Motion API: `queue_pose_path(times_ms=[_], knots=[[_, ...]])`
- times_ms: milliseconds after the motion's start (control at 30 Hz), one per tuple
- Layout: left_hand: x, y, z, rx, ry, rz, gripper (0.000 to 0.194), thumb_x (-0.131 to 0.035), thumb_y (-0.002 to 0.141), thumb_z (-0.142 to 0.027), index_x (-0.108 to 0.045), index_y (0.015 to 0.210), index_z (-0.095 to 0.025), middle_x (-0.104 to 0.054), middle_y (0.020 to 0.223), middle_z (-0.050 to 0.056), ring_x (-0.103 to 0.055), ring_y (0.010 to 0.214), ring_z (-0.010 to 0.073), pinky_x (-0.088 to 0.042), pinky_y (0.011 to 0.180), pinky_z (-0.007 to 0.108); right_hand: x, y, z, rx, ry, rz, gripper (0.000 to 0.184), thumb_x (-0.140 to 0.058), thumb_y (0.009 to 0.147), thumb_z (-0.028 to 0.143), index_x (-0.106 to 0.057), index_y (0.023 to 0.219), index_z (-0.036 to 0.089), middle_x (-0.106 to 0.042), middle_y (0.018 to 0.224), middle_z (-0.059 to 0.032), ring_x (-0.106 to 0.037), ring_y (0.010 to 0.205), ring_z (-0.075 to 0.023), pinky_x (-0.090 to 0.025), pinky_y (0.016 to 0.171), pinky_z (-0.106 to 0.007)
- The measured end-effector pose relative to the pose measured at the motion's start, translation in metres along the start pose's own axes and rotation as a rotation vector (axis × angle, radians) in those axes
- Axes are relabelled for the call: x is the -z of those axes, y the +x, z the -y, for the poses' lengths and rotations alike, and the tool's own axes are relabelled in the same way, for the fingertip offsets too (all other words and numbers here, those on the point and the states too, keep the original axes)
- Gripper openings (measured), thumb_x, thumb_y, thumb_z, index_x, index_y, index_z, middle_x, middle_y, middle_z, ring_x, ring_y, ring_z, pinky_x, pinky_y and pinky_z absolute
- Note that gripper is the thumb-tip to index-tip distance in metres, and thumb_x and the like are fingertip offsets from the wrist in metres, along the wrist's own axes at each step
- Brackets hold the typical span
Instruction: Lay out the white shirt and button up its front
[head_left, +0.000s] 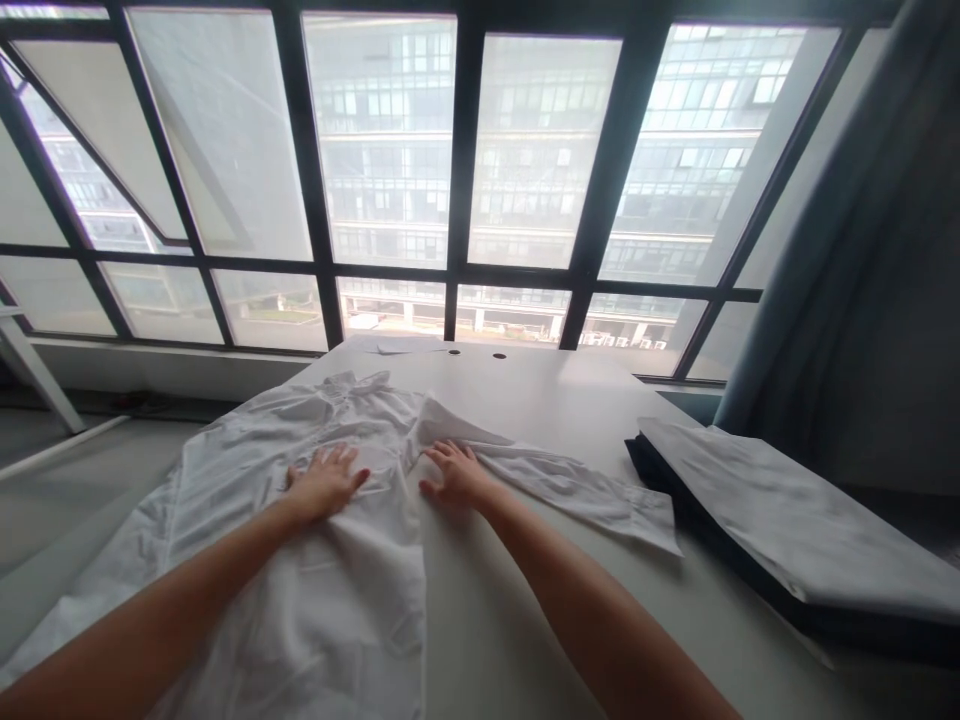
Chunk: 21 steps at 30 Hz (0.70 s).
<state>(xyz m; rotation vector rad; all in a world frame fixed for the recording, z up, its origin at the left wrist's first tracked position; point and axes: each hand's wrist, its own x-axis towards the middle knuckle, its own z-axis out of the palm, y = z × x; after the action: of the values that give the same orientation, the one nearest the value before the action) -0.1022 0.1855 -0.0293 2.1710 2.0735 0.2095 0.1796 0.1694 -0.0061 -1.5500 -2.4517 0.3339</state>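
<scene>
A white long-sleeved shirt (pixel 360 590) lies spread over the table, wrinkled, its collar (pixel 349 382) toward the window. One sleeve (pixel 585 490) stretches out to the right and its cuff lies on the bare tabletop. On the body of the shirt rests my left hand (pixel 326 485), palm down with the fingers apart. My right hand (pixel 454 475) is spread at the shirt's right side, where the sleeve joins the body. Its fingertips touch the sleeve's near edge. Neither hand grips the cloth. The shirt's left part hangs toward the table's left edge.
The white table (pixel 502 620) reaches to the window wall, with two dark round holes near its far end. At the right lies a stack of folded white cloth (pixel 810 520) over a dark layer. A grey-blue curtain (pixel 825 250) hangs beyond it. A white metal frame (pixel 41 370) stands left.
</scene>
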Motion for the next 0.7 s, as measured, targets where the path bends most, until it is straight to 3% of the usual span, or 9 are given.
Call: queue_pose_path(times_ms=[100, 167, 233, 333, 400, 433, 533, 633, 700], knots=[[0.003, -0.013, 0.041, -0.011, 0.084, 0.034, 0.072, -0.033, 0.095, -0.062, -0.039, 0.157, -0.026, -0.024, 0.167, 0.01, -0.017, 0.154, 0.0407, -0.018, 0.114, 0.073, 0.017, -0.044, -0.045, -0.068, -0.122, -0.133, 0.054, -0.061, 0.094, 0.04, -0.054, 0.146, 0.029, -0.042, 0.159, -0.0076, -0.026, 0.151, -0.0336, -0.019, 0.123, -0.057], [0.008, -0.017, 0.064, -0.047, 0.089, 0.001, 0.072, -0.029, 0.096, -0.06, -0.039, 0.158, -0.024, -0.026, 0.166, 0.009, -0.018, 0.154, 0.0388, -0.016, 0.117, 0.071, 0.035, -0.08, -0.083, -0.125, -0.238, -0.234, 0.046, -0.057, 0.096, 0.036, -0.06, 0.14, 0.024, -0.046, 0.155, -0.0124, -0.032, 0.148, -0.0337, -0.021, 0.122, -0.057], [0.012, -0.021, 0.072, -0.086, 0.083, -0.028, 0.072, -0.026, 0.097, -0.058, -0.039, 0.157, -0.02, -0.026, 0.166, 0.01, -0.02, 0.153, 0.0387, -0.016, 0.117, 0.071, 0.058, -0.115, -0.121, -0.224, -0.361, -0.353, 0.04, -0.054, 0.096, 0.031, -0.065, 0.131, 0.016, -0.053, 0.147, -0.0174, -0.041, 0.142, -0.0327, -0.021, 0.121, -0.056], [0.015, -0.035, 0.047, -0.069, 0.094, 0.008, 0.072, -0.024, 0.099, -0.053, -0.036, 0.158, -0.013, -0.025, 0.166, 0.015, -0.02, 0.153, 0.0404, -0.013, 0.116, 0.073, 0.095, -0.161, -0.17, -0.551, -0.47, -0.421, 0.042, -0.06, 0.091, 0.033, -0.067, 0.127, 0.012, -0.057, 0.14, -0.0226, -0.05, 0.133, -0.0383, -0.029, 0.113, -0.061], [0.011, -0.053, 0.015, -0.067, 0.083, 0.048, 0.073, -0.026, 0.099, -0.055, -0.034, 0.159, -0.013, -0.025, 0.165, 0.017, -0.021, 0.152, 0.0411, -0.015, 0.115, 0.073, 0.116, -0.187, -0.194, -0.835, -0.41, -0.302, 0.044, -0.066, 0.086, 0.037, -0.07, 0.121, 0.011, -0.06, 0.134, -0.0265, -0.054, 0.125, -0.0431, -0.043, 0.098, -0.059], [0.008, -0.063, -0.001, -0.102, 0.068, 0.048, 0.075, -0.026, 0.099, -0.058, -0.035, 0.159, -0.015, -0.026, 0.165, 0.017, -0.021, 0.152, 0.041, -0.017, 0.116, 0.072, 0.124, -0.199, -0.204, -0.9, -0.389, -0.271, 0.041, -0.067, 0.084, 0.036, -0.073, 0.115, 0.011, -0.062, 0.129, -0.0285, -0.057, 0.121, -0.0444, -0.047, 0.091, -0.057], [-0.005, -0.092, -0.031, -0.214, 0.07, 0.027, 0.075, -0.029, 0.097, -0.062, -0.038, 0.158, -0.02, -0.027, 0.165, 0.016, -0.02, 0.153, 0.0393, -0.019, 0.116, 0.069, 0.141, -0.232, -0.221, -0.965, -0.293, -0.24, 0.025, -0.063, 0.083, 0.027, -0.078, 0.1, 0.016, -0.069, 0.116, -0.0274, -0.065, 0.109, -0.0421, -0.049, 0.078, -0.05], [-0.012, -0.107, -0.026, -0.284, 0.046, -0.025, 0.068, -0.032, 0.097, -0.058, -0.045, 0.154, -0.022, -0.034, 0.163, 0.015, -0.026, 0.152, 0.0374, -0.021, 0.117, 0.066, 0.155, -0.255, -0.221, -0.957, -0.209, -0.305, 0.028, -0.055, 0.086, 0.026, -0.079, 0.098, 0.018, -0.07, 0.11, -0.0265, -0.066, 0.104, -0.0413, -0.046, 0.078, -0.05], [-0.009, -0.111, -0.015, -0.299, 0.016, -0.034, 0.065, -0.035, 0.097, -0.057, -0.051, 0.15, -0.023, -0.039, 0.16, 0.016, -0.031, 0.149, 0.0375, -0.025, 0.117, 0.064, 0.168, -0.262, -0.209, -0.924, -0.19, -0.453, 0.037, -0.046, 0.092, 0.031, -0.077, 0.105, 0.016, -0.069, 0.109, -0.0276, -0.065, 0.105, -0.0427, -0.044, 0.081, -0.051]])
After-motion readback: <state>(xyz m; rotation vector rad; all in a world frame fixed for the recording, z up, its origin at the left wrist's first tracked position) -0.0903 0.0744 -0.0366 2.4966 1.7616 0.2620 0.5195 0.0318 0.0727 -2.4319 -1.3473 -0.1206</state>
